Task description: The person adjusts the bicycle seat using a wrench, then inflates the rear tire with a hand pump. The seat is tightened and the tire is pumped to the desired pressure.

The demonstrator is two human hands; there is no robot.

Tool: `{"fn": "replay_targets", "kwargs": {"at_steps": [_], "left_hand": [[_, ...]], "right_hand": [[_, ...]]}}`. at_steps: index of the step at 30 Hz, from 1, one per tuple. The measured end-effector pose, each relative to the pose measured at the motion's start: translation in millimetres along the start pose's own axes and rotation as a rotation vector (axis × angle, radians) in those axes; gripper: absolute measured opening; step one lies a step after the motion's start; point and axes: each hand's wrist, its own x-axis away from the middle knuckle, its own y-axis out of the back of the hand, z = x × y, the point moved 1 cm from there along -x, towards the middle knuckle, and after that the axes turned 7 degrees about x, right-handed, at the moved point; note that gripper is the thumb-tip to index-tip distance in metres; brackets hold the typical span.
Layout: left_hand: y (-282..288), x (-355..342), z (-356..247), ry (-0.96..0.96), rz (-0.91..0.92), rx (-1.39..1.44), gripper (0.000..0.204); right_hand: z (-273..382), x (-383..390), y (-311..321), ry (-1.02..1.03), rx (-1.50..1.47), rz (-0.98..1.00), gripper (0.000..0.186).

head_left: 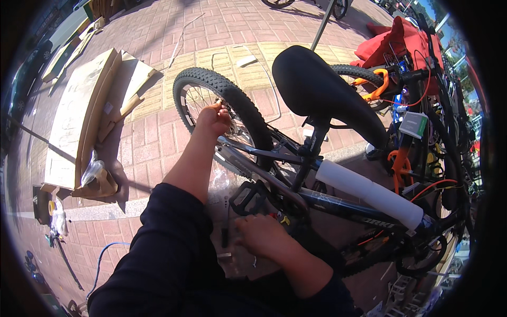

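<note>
A bicycle with a black frame stands before me, its rear wheel point(219, 79) at the upper middle and its black saddle point(311, 79) to the right. My left hand point(214, 119) reaches in beside the wheel, fingers pinched near the hub and spokes. Something small and shiny shows at the fingertips, too small to name. Lower down, my right hand point(261, 235) is close to the pedal point(248, 198), its fingers curled under; what they hold, if anything, is hidden. To the left of that hand is a tool with a black handle point(225, 236). White wrap point(369, 195) covers part of the frame tube.
Flattened cardboard point(79, 116) lies on the brick paving at left, with clear plastic point(93, 171) beside it. A blue cable point(103, 253) curves across the lower left. More bicycles, one with an orange fork point(381, 84), crowd the right side near red cloth point(388, 42).
</note>
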Motion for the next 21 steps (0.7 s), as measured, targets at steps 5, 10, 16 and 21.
{"fn": "replay_targets", "kwargs": {"at_steps": [5,10,16,21], "left_hand": [[2,2,-2,-0.082,0.076,-0.109,0.008],[6,13,6,-0.475,-0.016,-0.622,0.024],[-4,32,10,-0.962,-0.175,-1.36,0.026],[2,25,6,-1.231,-0.118,-1.465,0.025]], "right_hand": [[3,0,3,-0.009,0.013,0.0,0.041],[4,-2,1,0.0,0.024,-0.006,0.042],[4,-2,5,-0.016,0.023,0.017,0.041],[5,-1,5,-0.011,0.026,0.001,0.041]]}}
